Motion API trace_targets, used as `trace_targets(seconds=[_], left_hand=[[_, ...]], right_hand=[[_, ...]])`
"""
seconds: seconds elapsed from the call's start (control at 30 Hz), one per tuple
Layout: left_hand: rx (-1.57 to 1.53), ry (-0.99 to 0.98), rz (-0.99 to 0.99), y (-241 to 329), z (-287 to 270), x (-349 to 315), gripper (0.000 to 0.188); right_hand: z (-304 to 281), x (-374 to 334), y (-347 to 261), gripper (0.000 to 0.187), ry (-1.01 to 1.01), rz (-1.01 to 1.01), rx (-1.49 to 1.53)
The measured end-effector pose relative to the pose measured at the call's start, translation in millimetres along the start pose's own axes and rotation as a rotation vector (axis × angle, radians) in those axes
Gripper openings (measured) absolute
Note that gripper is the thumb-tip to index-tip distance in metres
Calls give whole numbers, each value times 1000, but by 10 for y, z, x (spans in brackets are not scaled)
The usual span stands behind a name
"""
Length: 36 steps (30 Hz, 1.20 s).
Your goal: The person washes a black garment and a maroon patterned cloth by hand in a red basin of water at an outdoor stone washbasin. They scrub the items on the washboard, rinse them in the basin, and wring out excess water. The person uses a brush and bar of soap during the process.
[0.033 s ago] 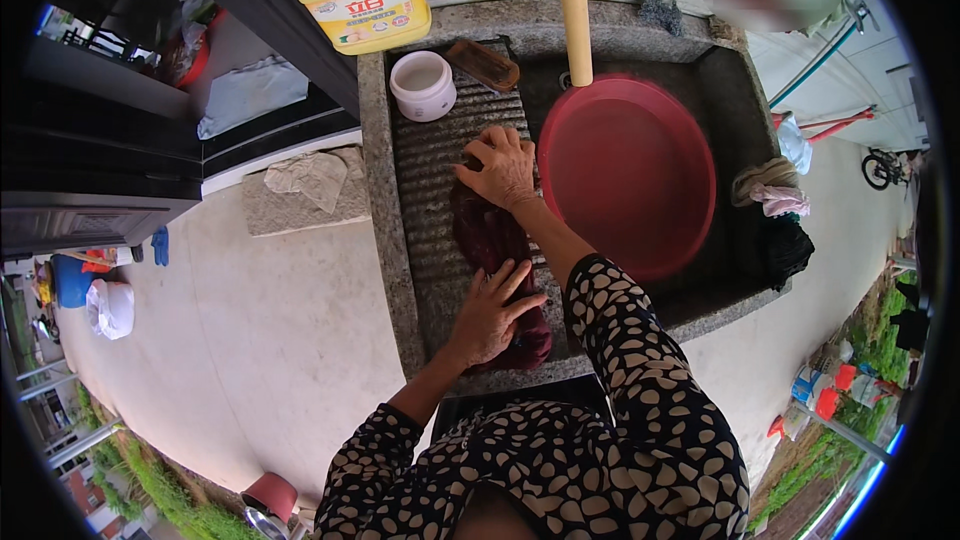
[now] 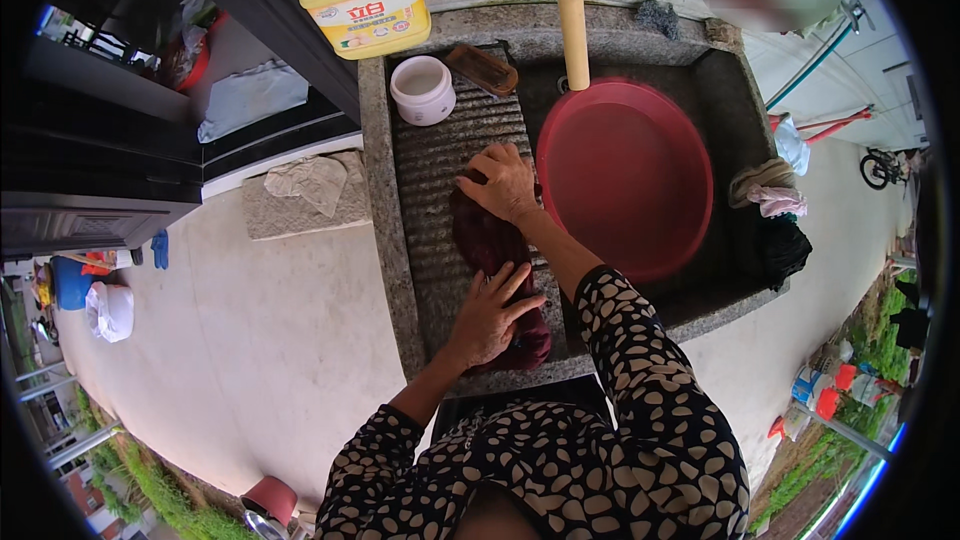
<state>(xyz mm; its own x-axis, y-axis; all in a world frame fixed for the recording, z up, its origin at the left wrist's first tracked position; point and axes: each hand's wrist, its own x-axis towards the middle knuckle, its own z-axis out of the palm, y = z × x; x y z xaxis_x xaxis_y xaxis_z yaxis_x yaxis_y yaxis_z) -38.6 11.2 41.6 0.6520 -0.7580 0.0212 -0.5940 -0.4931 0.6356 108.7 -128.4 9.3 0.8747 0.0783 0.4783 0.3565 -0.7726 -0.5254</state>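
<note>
A wet dark maroon cloth (image 2: 488,238) lies lengthwise on the ridged stone washboard (image 2: 418,202) in the left part of the sink. My right hand (image 2: 505,186) grips its far end with curled fingers; what lies under the palm is hidden. Lower down, my left hand (image 2: 488,318) rests on the cloth's near part, fingers spread. Beyond my right hand stand a small pinkish-white tub (image 2: 423,92) and a brown scrubbing brush (image 2: 483,70). To the right, a red basin (image 2: 628,180) holds cloudy water.
A yellow jug (image 2: 360,0) stands behind the stone sink (image 2: 385,240). A pale pole or pipe (image 2: 571,15) comes down to the basin's far rim. Bunched cloths (image 2: 768,190) hang over the right edge. A grey scouring pad (image 2: 657,17) lies on the back ledge.
My right hand has slid a little toward me along the washboard, bunching the cloth's far end nearer. My left hand has stayed in place.
</note>
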Motion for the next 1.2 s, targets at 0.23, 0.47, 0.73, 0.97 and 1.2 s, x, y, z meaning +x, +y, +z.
trace_targets(seconds=[0.23, 0.47, 0.73, 0.97, 1.2], left_hand=[[-138, -98, -92, -28, -9, -58, 49], [7, -57, 3, 3, -64, -15, 47], [-134, 1, -19, 27, 2, -22, 47], [-94, 49, -21, 19, -18, -102, 32], [-702, 122, -335, -88, -260, -90, 35]], right_hand=[[-363, -665, -309, 25, -305, -129, 54], [156, 188, 46, 25, -11, -5, -165], [-99, -325, -33, 27, -133, -6, -14], [77, 131, 291, 28, 142, 384, 129], [-897, -1306, 1886, 37, 445, 1337, 340]])
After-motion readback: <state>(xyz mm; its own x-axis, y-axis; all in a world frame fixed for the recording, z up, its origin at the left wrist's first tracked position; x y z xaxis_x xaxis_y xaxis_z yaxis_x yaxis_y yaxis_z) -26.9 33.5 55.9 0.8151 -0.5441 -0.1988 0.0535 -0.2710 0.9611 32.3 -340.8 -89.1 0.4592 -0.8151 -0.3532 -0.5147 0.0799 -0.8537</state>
